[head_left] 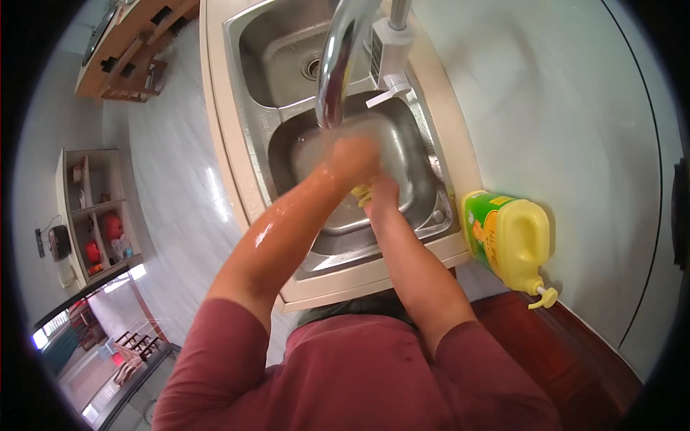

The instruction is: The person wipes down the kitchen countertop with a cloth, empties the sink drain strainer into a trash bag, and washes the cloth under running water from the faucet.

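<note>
My left hand (355,159) is over the near sink bowl (413,144), just below the mouth of the curved metal faucet (336,79). Motion smears its fingers, so their shape is unclear. My left forearm is wet and shiny. Close beside it, slightly nearer my body, my right hand (383,192) is closed around a crumpled yellow cloth (361,195). Only a small part of the cloth shows between the two hands; whether the left hand touches it too is hidden.
Beyond lies a second sink bowl (277,54) with a drain. A white faucet unit with a lever (392,90) stands at the right rim. A large yellow detergent jug (507,237) with a pump is to the right. Shelves (97,208) stand far left.
</note>
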The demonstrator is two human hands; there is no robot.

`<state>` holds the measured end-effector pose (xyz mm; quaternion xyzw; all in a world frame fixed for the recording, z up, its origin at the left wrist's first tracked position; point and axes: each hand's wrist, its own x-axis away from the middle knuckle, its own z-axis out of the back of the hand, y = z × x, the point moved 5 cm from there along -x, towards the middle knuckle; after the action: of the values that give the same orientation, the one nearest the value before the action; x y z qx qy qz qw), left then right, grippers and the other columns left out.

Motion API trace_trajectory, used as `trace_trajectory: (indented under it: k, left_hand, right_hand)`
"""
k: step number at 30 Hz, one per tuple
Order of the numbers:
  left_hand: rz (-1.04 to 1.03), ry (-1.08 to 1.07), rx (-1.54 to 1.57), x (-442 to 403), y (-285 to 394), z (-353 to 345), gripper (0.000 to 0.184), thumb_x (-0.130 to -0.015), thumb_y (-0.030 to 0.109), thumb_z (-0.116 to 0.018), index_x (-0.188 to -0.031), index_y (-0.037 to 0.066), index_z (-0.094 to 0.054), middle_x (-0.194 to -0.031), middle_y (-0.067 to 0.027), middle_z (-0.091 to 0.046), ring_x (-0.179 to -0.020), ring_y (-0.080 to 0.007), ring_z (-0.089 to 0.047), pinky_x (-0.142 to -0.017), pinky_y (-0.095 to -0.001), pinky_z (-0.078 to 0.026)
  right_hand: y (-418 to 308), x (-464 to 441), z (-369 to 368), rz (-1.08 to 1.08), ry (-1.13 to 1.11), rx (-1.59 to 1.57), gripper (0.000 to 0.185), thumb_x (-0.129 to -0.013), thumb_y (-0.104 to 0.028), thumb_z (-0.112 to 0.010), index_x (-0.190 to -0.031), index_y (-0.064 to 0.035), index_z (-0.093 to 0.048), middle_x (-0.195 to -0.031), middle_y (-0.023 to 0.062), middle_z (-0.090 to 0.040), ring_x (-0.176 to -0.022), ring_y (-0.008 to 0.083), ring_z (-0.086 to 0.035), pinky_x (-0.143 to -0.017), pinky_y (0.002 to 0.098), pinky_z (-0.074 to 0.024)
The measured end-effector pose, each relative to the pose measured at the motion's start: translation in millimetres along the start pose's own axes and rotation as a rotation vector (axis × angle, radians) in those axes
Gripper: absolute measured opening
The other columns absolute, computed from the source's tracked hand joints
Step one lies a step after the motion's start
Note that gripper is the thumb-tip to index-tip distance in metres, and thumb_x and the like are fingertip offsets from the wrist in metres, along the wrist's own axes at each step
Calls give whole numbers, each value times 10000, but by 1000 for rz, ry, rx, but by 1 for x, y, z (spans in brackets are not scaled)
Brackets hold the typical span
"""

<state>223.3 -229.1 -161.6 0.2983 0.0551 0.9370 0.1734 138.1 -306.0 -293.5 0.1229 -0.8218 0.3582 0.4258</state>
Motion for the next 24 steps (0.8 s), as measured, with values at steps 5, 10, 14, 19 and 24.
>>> trace_trajectory:
  k: [5,10,14,19,24]
  left_hand:
    - [447,593,827,82,-79,-72,318,-940,261,-679,-1175,55,-740,-1054,-175,-737,-967,-298,-729,-836,-400,-575]
    - [582,774,2065,99,-98,-138,424,-1099,229,-485,-1504,102,-484,-1219,-17,-674,-1048,-164,-667,-880,-351,-570]
    - [521,931,2139,91,-88,-137,506,-1109,274,-456,-1579,112,-368,-1453,-49,-548,-1276,-204,-566,-1052,-392,-486]
    - [604,848,2439,86,-84,-127,494,-1105,302,-453,-1559,114,-402,-1440,-95,-544,-1263,-252,-567,-1078,-419,-454]
    - [430,568,2616,53,-71,-132,426,-1094,313,-484,-1469,111,-498,-1226,-105,-635,-1107,-250,-639,-969,-405,-531]
  right_hand:
    - [69,-58,-56,-7,-264,825,274,-950,-242,-614,-1021,-8,-737,-1032,170,-725,-935,308,-706,-825,439,-550]
    - [69,-40,-168,361,-712,2258,359,-926,-361,-668,-1103,-68,-775,-1182,180,-724,-1094,361,-703,-904,467,-560]
    - [59,-9,-208,411,-841,2402,342,-882,-336,-697,-1053,-53,-785,-1122,207,-732,-1065,373,-709,-903,468,-561]
    - [5,6,-167,366,-729,1726,312,-877,-281,-703,-957,14,-764,-979,220,-748,-870,349,-717,-838,435,-556]
    - [-27,69,-99,432,-323,875,400,-952,-401,-658,-1147,-66,-757,-1082,149,-762,-879,338,-695,-877,405,-533]
